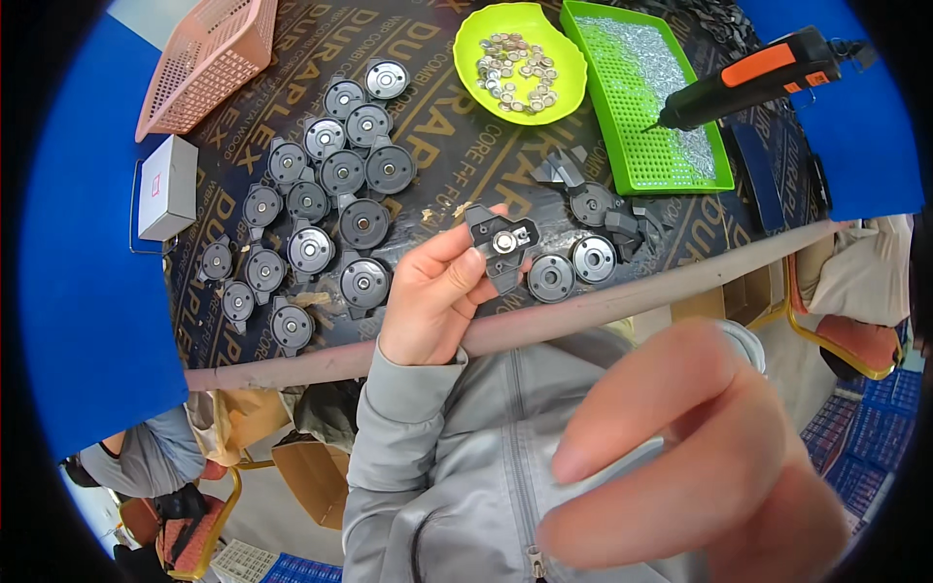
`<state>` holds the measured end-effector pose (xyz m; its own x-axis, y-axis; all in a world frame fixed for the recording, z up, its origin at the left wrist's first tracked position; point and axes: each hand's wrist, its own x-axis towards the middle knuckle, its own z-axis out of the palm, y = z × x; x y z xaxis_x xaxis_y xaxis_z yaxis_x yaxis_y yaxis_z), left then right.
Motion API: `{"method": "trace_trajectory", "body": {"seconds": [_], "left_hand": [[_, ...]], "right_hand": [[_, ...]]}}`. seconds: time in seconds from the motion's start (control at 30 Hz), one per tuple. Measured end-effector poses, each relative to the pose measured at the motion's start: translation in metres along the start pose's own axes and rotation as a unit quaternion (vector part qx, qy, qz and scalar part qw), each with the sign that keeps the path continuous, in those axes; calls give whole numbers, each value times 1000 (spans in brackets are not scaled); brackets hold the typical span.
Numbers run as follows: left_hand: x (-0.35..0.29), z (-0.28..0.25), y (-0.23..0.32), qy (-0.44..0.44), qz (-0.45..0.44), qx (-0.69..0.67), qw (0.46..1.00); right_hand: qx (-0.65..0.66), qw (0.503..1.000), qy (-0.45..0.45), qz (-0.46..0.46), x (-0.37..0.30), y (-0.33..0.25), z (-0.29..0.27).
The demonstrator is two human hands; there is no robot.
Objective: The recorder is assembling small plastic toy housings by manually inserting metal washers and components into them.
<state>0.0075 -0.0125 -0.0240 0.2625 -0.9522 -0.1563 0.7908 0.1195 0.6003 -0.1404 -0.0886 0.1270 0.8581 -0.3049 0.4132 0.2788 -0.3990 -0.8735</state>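
My left hand (437, 291) is closed around a dark grey plastic housing (499, 255), thumb on its near edge. A round metal piece (504, 242) sits in the middle of that housing, beside a small metal tab. Close to the camera, somewhat blurred, my right hand (695, 457) is raised with thumb and finger bent and their tips apart. Nothing shows between them. Just right of the held housing lie two round dark discs (551, 279) with centre holes. Behind these are more dark grey plastic parts (591, 204).
Many round grey assemblies (342, 172) cover the table's left half. Farther back are a yellow-green plate (466, 60) of small metal pieces and a green tray (637, 175) of screws. An electric screwdriver (748, 80) hangs over the tray. A pink basket (209, 73) and white box (168, 189) stand left.
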Motion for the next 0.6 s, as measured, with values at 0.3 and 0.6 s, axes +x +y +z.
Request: {"method": "trace_trajectory", "body": {"seconds": [0.3, 0.6], "left_hand": [[-13, -9, 7, 25, 9, 10, 1000], [1, 6, -1, 21, -3, 29, 999]], "right_hand": [[-107, 994, 17, -9, -153, -11, -91], [-257, 963, 73, -45, -11, 109, -28]]}}
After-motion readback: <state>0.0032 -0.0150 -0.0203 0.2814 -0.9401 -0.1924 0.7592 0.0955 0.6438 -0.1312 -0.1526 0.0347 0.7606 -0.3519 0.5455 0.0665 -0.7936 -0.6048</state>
